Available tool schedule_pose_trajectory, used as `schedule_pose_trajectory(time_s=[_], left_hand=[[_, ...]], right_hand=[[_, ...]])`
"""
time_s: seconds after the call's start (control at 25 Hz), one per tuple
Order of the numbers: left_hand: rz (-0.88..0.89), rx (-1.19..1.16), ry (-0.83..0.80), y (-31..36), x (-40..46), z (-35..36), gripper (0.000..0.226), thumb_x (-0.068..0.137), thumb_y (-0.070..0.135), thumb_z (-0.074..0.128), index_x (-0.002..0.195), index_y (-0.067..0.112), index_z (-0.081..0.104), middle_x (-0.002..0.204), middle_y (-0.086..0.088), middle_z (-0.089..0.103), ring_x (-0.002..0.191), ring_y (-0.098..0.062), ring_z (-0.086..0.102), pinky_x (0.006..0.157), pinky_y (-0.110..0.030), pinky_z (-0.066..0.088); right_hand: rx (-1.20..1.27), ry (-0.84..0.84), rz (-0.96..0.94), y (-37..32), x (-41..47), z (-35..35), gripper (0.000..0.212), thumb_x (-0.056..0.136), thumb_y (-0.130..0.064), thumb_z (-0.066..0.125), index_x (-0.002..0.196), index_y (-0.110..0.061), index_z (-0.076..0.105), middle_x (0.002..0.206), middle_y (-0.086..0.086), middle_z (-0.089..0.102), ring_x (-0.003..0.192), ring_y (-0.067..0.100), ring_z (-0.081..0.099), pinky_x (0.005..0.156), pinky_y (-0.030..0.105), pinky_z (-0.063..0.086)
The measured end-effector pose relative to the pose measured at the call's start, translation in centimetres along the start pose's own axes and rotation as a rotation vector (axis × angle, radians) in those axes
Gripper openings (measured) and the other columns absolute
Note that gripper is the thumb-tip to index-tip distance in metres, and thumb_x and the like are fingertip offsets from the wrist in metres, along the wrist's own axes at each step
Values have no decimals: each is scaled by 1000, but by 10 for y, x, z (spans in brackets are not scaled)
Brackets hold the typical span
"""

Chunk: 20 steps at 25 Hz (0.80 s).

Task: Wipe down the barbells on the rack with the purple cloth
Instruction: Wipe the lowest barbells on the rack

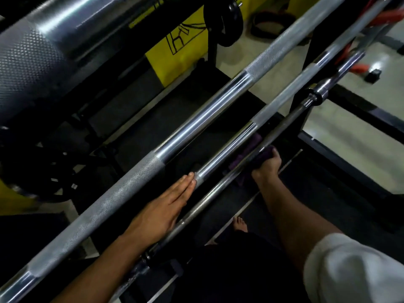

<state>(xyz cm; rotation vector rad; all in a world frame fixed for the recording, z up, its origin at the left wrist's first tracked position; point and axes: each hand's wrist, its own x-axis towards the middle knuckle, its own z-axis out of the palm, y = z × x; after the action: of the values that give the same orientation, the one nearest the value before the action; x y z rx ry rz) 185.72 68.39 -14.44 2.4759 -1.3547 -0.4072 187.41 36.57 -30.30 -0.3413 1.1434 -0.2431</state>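
Several chrome barbells lie side by side on a black rack, running from lower left to upper right. My right hand [267, 166] grips the purple cloth [263, 155], wrapped around the thin lowest barbell [209, 201]. My left hand [162, 209] lies flat with straight fingers along the second barbell [273, 104], fingertips touching its knurled section. A thicker barbell [196, 123] with knurled and smooth parts runs above it. A very large knurled bar [28, 68] fills the upper left.
The black rack frame [341, 162] stands to the right over a pale floor. A yellow wall panel [175, 47] and a black weight plate [225, 20] are behind. Red bands [358, 68] hang at upper right. My bare foot [240, 224] shows below the bars.
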Motion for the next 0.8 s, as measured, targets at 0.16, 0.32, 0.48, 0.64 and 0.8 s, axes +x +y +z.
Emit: schedule_pose_trajectory(time_s=[0.16,0.32,0.48,0.64,0.8], left_hand=[[-4,-13,-7,1,0,0,79,87,-14,60,155,4,24,166,-7,15,152,-23,19,120,-41,29],[8,-18,2,3,1,0,74,90,-12,58,155,3,25,166,-8,17,152,-23,20,120,-41,30],[-6,-6,22,3,2,-1,68,93,-8,56,154,2,27,165,-9,18,152,-22,21,120,-42,30],[-13,8,19,6,2,-1,60,98,-1,51,154,2,28,164,-10,20,152,-21,20,121,-43,27],[-30,8,18,6,-1,-2,57,101,3,48,154,2,27,164,-10,20,152,-19,19,123,-38,23]], right_hand=[[-64,-28,89,30,-17,5,49,97,-53,35,95,-18,70,93,10,72,92,29,67,84,35,53],[-132,-95,302,87,-48,-23,45,98,-49,37,89,-16,67,84,10,70,81,26,67,76,33,52],[-183,-96,232,82,-45,-27,41,95,-46,40,89,-15,67,82,9,71,80,27,67,83,35,53],[-20,-14,33,20,-19,7,44,95,-48,37,78,-18,64,75,8,70,80,27,66,77,31,52],[-6,-3,14,33,-26,4,44,95,-52,37,82,-21,65,76,6,73,83,25,67,80,31,53]])
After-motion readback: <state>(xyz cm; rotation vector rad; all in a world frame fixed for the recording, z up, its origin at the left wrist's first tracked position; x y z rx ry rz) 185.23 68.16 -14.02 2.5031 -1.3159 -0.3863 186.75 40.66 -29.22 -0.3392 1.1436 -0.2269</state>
